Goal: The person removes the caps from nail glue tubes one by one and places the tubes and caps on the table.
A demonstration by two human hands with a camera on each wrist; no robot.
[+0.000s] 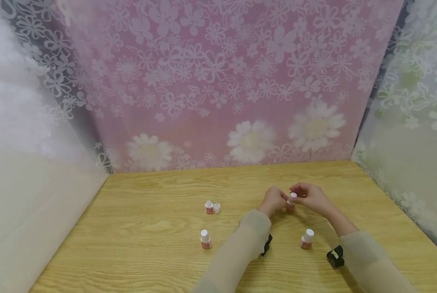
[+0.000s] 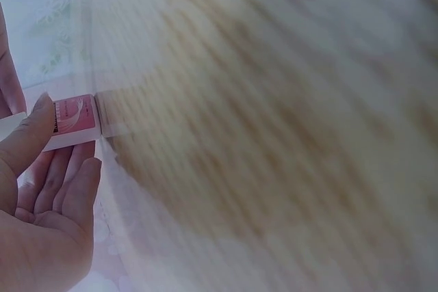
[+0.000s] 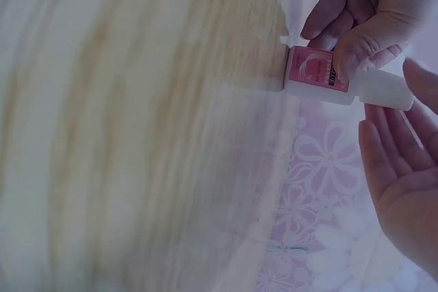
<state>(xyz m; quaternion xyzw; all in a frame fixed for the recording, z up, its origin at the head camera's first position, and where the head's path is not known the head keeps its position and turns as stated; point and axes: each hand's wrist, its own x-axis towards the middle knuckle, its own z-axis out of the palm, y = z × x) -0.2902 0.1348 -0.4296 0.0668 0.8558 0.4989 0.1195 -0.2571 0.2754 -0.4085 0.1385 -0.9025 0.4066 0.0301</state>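
My left hand (image 1: 274, 201) grips a small white bottle (image 3: 318, 70) with a red label, its thumb across the front. In the right wrist view the bottle's base meets the wood tabletop. My right hand (image 1: 311, 199) is at the bottle's white cap (image 1: 293, 195), with the cap between thumb and fingers. The left wrist view shows the red label (image 2: 74, 114) beside the left thumb, while the cap is mostly cut off there. Nearer me, below the right hand, stands a similar capped bottle (image 1: 306, 239).
To the left, an uncapped bottle (image 1: 209, 208) stands with a white cap (image 1: 217, 208) beside it. A capped bottle (image 1: 205, 240) is closer to me. Floral curtains (image 1: 218, 81) enclose the wood table (image 1: 148, 244) at the back and sides.
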